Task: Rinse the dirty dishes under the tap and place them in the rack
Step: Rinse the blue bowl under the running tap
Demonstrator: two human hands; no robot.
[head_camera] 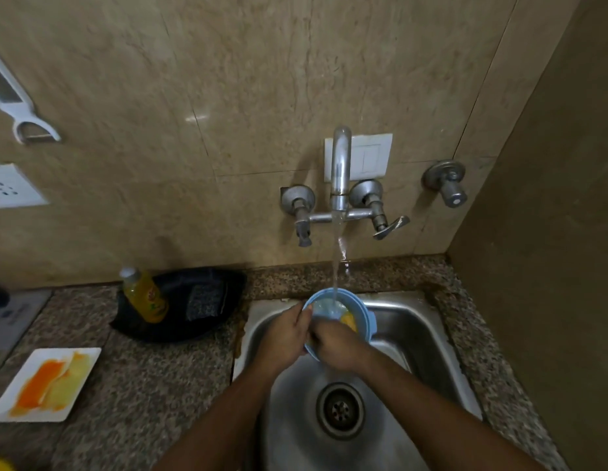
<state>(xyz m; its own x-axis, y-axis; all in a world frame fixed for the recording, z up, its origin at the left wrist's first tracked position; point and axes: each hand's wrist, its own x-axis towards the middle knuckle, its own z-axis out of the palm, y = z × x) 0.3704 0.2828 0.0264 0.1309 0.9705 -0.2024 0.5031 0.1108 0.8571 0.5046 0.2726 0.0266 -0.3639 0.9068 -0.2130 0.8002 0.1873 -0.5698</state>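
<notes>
A light blue bowl (pixel 358 309) sits just right of the frame's center, held over the steel sink (pixel 428 321) and directly under the tap (pixel 340 171), whose stream of water (pixel 336 266) falls into its far side. A yellow-orange smear shows inside the bowl at its right.

The left hand (pixel 284 336) takes the bowl by its left rim, its grip closed on the edge with the thumb over the lip. The right hand (pixel 333 345) reaches into the bowl from the near side; its fingers curl inward against the inner wall, though whether its grip is on the rim or merely rubbing the surface is hard to tell, since the fingertips are hidden. The two hands touch each other at the bowl's near left edge.

Below the hands, at lower center, lies the sink's round drain (pixel 340 411).

On the speckled stone desk (pixel 153 385) at lower left rests a white square plate (pixel 88 355) streaked with orange and yellow. Above it, left of center, a yellow bottle (pixel 144 294) stands against a black bag (pixel 200 300) beside the sink's left edge.
</notes>
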